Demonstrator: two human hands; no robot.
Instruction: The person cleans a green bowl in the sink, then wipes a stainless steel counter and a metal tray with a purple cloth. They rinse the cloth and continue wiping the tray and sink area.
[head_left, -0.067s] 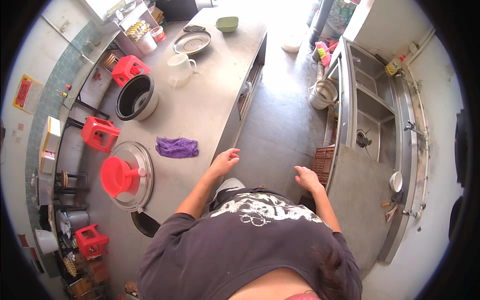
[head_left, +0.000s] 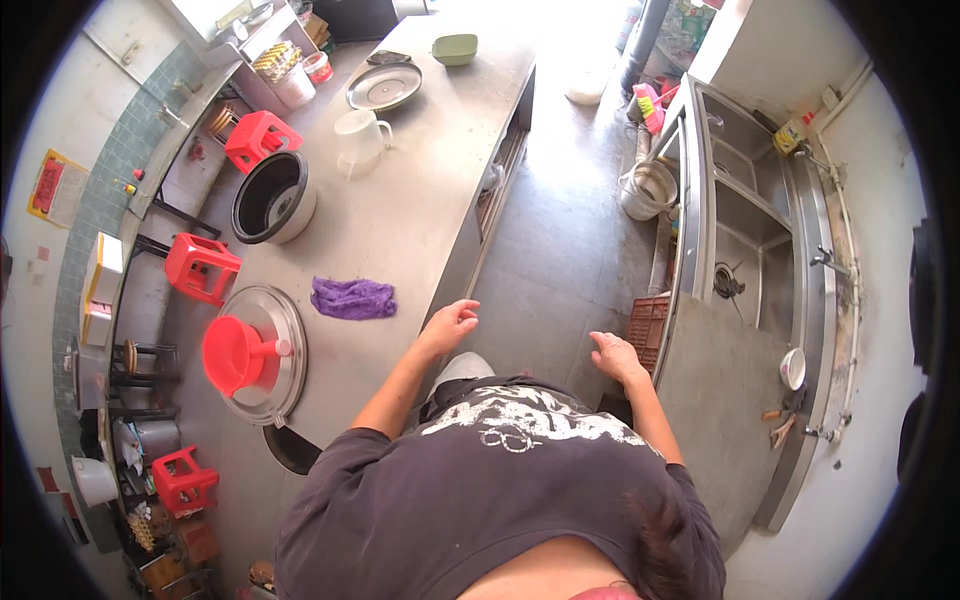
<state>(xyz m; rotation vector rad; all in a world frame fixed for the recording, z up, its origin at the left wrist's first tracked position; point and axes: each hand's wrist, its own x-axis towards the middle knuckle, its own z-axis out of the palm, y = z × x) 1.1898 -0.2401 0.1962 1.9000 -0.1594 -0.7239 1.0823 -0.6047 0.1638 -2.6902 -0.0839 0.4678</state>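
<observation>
My left hand (head_left: pixel 452 326) hangs at the right edge of the steel table (head_left: pixel 390 220), its fingers loosely bent and apart, holding nothing. My right hand (head_left: pixel 616 356) is held out over the floor beside the steel sink counter (head_left: pixel 715 390), also without anything in it and with its fingers extended. Closest to the left hand on the table lies a crumpled purple cloth (head_left: pixel 353 298). To its left, a red long-handled scoop (head_left: pixel 232 357) rests on a round metal lid (head_left: pixel 297 345). Farther along stand a black pot (head_left: pixel 272 198) and a clear plastic jug (head_left: pixel 360 140).
Red stools (head_left: pixel 200 268) line the table's left side. At the table's far end are a metal lid (head_left: pixel 385 87) and a green basin (head_left: pixel 455 49). On the right, a white bucket (head_left: pixel 647 190) and a brown crate (head_left: pixel 650 325) stand by the sink; a white bowl (head_left: pixel 792 369) is on its counter.
</observation>
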